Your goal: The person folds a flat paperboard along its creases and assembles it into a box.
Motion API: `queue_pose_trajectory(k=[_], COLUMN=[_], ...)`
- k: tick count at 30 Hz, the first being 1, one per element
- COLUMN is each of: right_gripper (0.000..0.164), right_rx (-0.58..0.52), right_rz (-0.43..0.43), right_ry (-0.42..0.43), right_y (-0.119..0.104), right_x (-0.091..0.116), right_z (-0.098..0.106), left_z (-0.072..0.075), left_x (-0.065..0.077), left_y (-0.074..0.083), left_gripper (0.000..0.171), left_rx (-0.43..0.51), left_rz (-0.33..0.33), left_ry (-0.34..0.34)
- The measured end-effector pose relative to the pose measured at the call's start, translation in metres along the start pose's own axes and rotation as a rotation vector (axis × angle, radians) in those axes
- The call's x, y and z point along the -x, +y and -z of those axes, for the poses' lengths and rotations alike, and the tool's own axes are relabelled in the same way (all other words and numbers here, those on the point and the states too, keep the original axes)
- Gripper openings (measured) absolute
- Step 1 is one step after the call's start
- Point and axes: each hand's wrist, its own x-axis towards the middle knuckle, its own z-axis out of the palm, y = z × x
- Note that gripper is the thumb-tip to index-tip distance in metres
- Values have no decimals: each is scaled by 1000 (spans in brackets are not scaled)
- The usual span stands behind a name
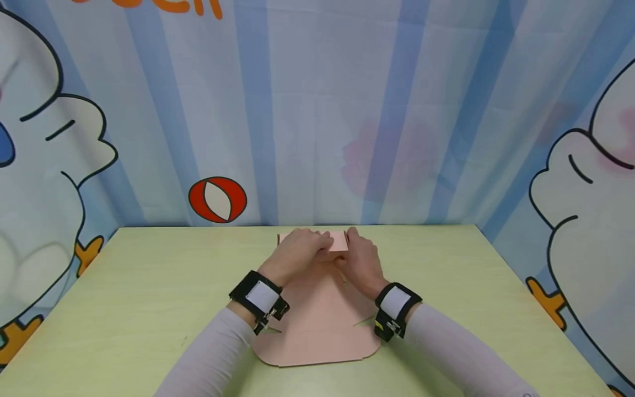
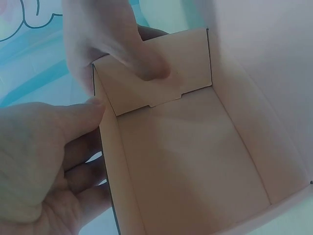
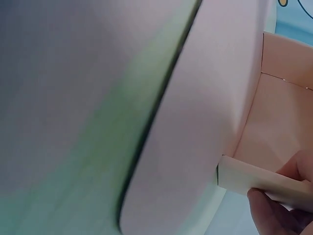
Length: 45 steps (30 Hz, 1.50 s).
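Note:
A pale pink cardboard box (image 1: 339,241) stands at the back of the table, its long lid flap (image 1: 317,320) laid out toward me. The left wrist view looks into its bare inside, with the box floor (image 2: 181,152) and folded walls showing. My left hand (image 1: 297,251) grips the back wall, its thumb at the top edge and fingers outside. At the right end, my right hand (image 1: 361,262) pinches the end wall (image 3: 249,178) between thumb and fingers. That thumb presses the inner face of the wall, where a small tab meets the floor.
The pale yellow-green table (image 1: 163,292) extends to both sides of the box. Behind it hangs a blue-striped curtain (image 1: 317,110) with cartoon figures and a red-and-white ball print. Black straps with small cameras circle both wrists.

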Motion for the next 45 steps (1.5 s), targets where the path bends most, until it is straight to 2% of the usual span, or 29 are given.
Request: queue_pose_trajectory(k=[7,15,23,38,45], right_gripper=[31,29,28,24,24], right_rx=[4,1,29,100,91], right_rz=[-8,-31,-16,61,60], right_ry=[59,61,85,133,128], right_y=[0,-1,-2,2,1], right_x=[-1,-2,-3,-2,-2], right_z=[-3,-6,-9,-10,-8], left_z=[-1,-1,-1,0,0], left_x=[-1,0,0,-1,0], left_y=[0,0,-1,1,1], left_gripper=[31,32,35,36,35], left_rx=[7,-1,1,4,5], left_rz=[-6,-6,8,17,18], left_ry=[17,10,2,10,10])
